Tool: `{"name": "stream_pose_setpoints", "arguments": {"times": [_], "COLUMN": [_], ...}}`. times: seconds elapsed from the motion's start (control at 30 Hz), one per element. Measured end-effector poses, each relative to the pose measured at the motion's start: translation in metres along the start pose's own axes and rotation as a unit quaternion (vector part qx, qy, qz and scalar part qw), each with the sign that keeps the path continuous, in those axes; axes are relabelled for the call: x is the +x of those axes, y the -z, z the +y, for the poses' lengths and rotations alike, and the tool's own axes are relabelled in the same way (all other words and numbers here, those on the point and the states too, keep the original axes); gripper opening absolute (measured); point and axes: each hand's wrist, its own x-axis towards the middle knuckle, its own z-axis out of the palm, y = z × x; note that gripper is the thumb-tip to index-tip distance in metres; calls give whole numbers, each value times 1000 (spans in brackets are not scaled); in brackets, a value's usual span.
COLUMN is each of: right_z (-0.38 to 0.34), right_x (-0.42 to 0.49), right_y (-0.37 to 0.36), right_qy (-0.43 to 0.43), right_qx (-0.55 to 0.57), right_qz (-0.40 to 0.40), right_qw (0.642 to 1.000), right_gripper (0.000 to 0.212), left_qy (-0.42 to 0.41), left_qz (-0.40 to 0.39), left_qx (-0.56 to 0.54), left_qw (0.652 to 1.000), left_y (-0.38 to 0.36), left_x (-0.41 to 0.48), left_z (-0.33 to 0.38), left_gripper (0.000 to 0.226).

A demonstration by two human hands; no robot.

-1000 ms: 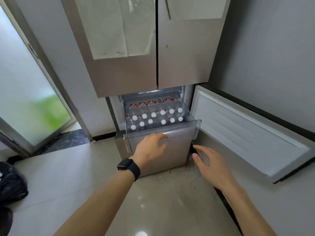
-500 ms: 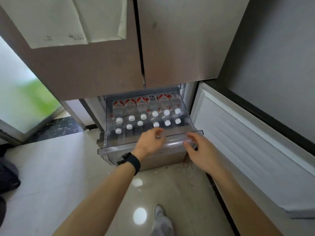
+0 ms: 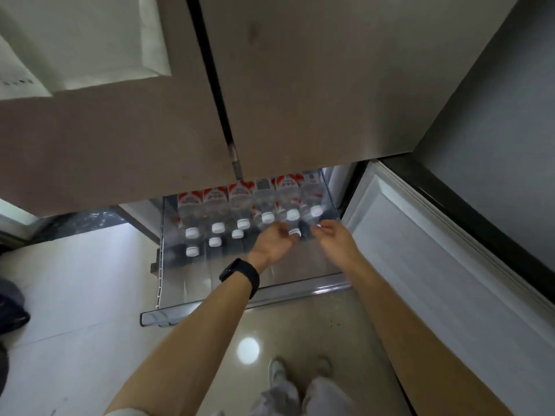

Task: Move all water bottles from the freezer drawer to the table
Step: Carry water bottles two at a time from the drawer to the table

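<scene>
The clear freezer drawer (image 3: pixel 240 307) is pulled far out under the fridge doors. Several water bottles (image 3: pixel 240 202) with white caps and red-and-white labels stand in two rows at its back. Both my hands are inside the drawer at the right end of the front row. My left hand (image 3: pixel 271 243), with a black watch on its wrist, curls its fingers round a bottle whose cap (image 3: pixel 295 232) shows at the fingertips. My right hand (image 3: pixel 333 240) curls round the rightmost front bottle, its cap (image 3: pixel 318 226) just visible. The image is blurred.
The lower freezer door (image 3: pixel 435 265) stands open to the right of the drawer. The closed upper fridge doors (image 3: pixel 270 100) hang over the bottles. My feet (image 3: pixel 297 382) are on the glossy tiled floor. A dark bag (image 3: pixel 12 307) lies at the left edge.
The drawer has slid much farther out. Both hands left its front edge and reached in to the front-row bottles. The camera moved closer and tilted down.
</scene>
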Motion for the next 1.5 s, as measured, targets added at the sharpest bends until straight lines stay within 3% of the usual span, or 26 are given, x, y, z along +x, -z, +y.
{"name": "stream_pose_setpoints", "arguments": {"times": [0.03, 0.13, 0.17, 0.23, 0.37, 0.43, 0.53, 0.63, 0.83, 0.93, 1.17, 1.3, 1.4, 1.5], "right_z": [-1, -2, -3, -4, -11, -16, -19, -13, -11, -10, -31, -37, -29, -27], "right_x": [10, 37, 43, 53, 72, 79, 85, 89, 75, 63, 12, -19, -31, -35], "right_y": [-2, -9, -12, -15, -17, -20, -26, -31, -21, -8, 29, 52, 63, 71], "right_qy": [-23, -91, -109, -132, -168, -186, -205, -203, -186, -198, -148, -47, 41, 109], "right_qx": [19, 110, 159, 263, 387, 415, 423, 420, 439, 420, 209, -27, -205, -304], "right_qz": [-12, -43, -49, -69, -101, -101, -82, -61, -83, -103, -117, -70, 12, 99], "right_qw": [999, 989, 980, 953, 901, 885, 879, 882, 875, 880, 960, 996, 978, 941], "right_gripper": [27, 45, 47, 41, 29, 23, 24, 26, 22, 20, 31, 44, 54, 47], "left_qy": [15, 86, 118, 185, 230, 230, 223, 203, 154, 129, 144, 92, 46, 8], "left_qz": [-7, 1, 8, 32, 54, 48, 43, 37, -1, -20, -58, -36, -14, 70], "left_qx": [-27, -157, -208, -311, -473, -515, -544, -574, -575, -538, -358, -99, 53, 204], "left_qw": [999, 984, 971, 932, 849, 825, 808, 793, 803, 833, 920, 990, 997, 976], "left_y": [-3, -8, -9, -12, -13, -16, -22, -25, -23, -18, 24, 49, 71, 90], "left_x": [7, 26, 31, 39, 49, 55, 66, 72, 60, 47, 8, -19, -37, -52], "left_z": [2, 8, 10, 11, 11, 11, 12, 9, 4, 5, 12, 13, 10, 12], "left_gripper": [17, 13, 20, 40, 28, 31, 40, 34, 19, 16, 16, 35, 41, 48]}}
